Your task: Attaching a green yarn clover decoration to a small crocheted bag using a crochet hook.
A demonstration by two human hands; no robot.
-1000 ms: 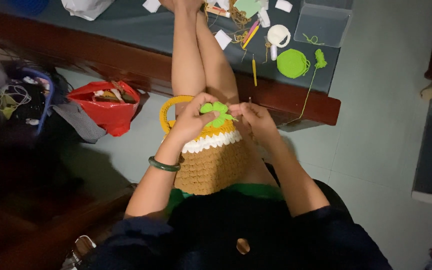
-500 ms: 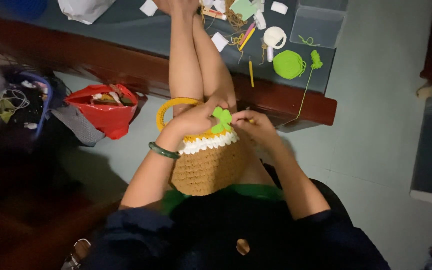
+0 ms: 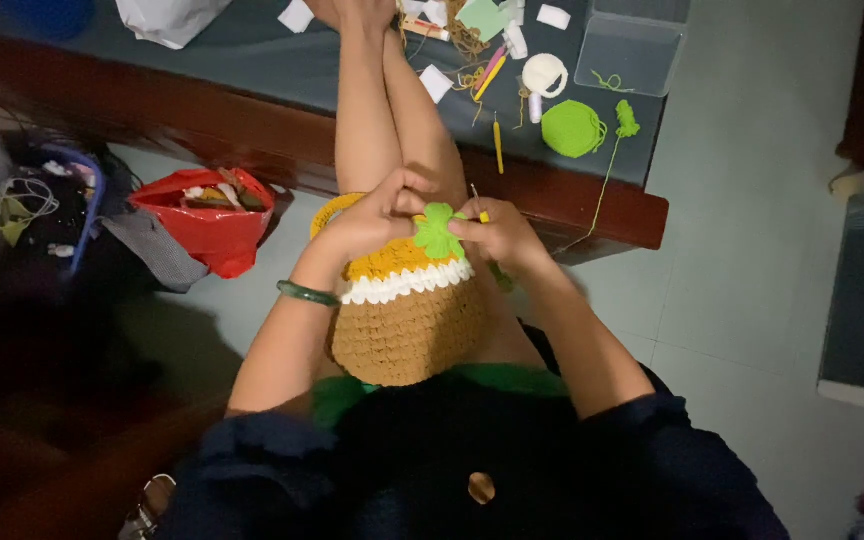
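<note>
A crocheted bag [image 3: 407,325] in brown, white and orange with a yellow handle rests on my lap. A small green crocheted leaf piece [image 3: 436,230] sits at its top edge. My left hand [image 3: 377,215] grips the bag's rim and the leaf; a green bangle [image 3: 306,293] is on that wrist. My right hand [image 3: 497,232] pinches a thin crochet hook [image 3: 476,200] against the leaf's right side. My legs stretch out onto the low table [image 3: 572,205].
On the table lie a green yarn ball [image 3: 572,128], a white yarn ball [image 3: 544,73], a yellow hook [image 3: 498,140], paper scraps and a clear box [image 3: 632,50]. A red bag [image 3: 214,222] of bits stands on the floor at left, beside a dark basket [image 3: 42,205].
Both hands and the bag have shifted slightly while working at the green leaf; the view has drifted a little.
</note>
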